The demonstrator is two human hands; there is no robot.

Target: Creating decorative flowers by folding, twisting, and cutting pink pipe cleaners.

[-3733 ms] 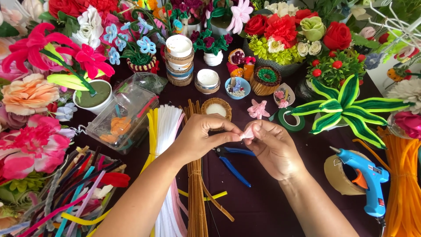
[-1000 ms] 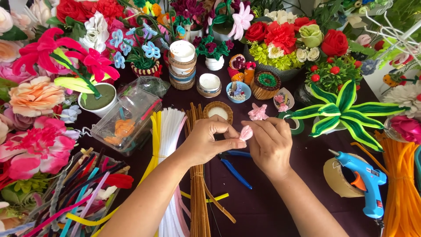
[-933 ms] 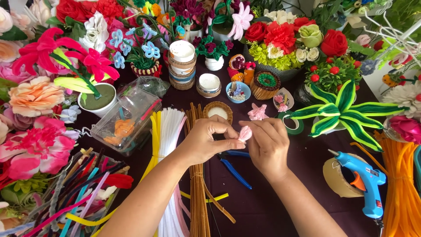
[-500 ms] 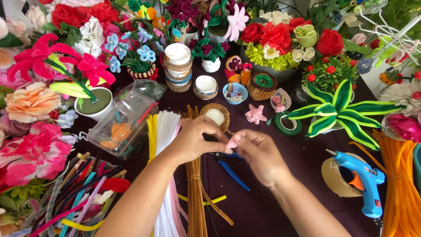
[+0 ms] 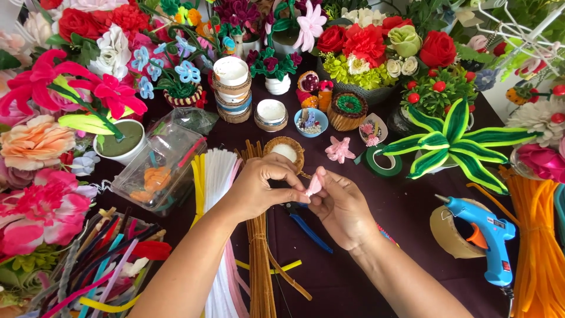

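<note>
Hands meet over dark tabletop (image 5: 365, 277). Left hand (image 5: 262, 188) and right hand (image 5: 341, 206) both pinch small pink petal piece (image 5: 313, 185) at fingertips, above blue-handled pliers (image 5: 306, 224). Judgement: keep pinch light, shape gradually, support base to avoid crushing.

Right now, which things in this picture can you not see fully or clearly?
- Pink piece, head view: pinched between the left hand and right hand; fingers cover most of it, so its shape is unclear.
- Blue-handled pliers: the head lies hidden under the hands.
- Glue gun: its cord runs off the bottom edge.
- Orange stems: cut off by the right edge.
- Small blue bowl: contents too small to tell.
</note>
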